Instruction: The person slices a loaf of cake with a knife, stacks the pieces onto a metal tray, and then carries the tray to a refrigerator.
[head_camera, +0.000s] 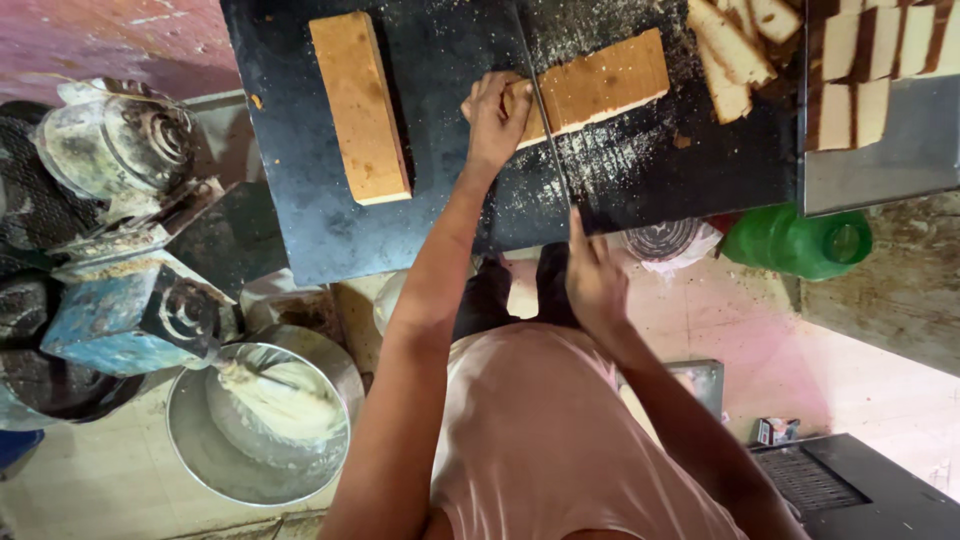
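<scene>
On the black worktop: I see my two hands working a sponge cake slab (600, 85) with a long knife (545, 140)
Left hand (495, 115): fingers curled down on the near end of the slab, pressing it flat beside the blade
Right hand (595, 280): closed around the knife handle at the table's edge, forefinger laid along the top
Cake slab: lies across the dark table (440, 220) amid crumbs, the blade crossing it
Second slab (360, 105): uncut, well apart to the left
Cut slices (870, 70): stacked on a metal tray (far right)
Floor: steel mixing bowl (255, 420) of pale batter, green jug (800, 242)
</scene>
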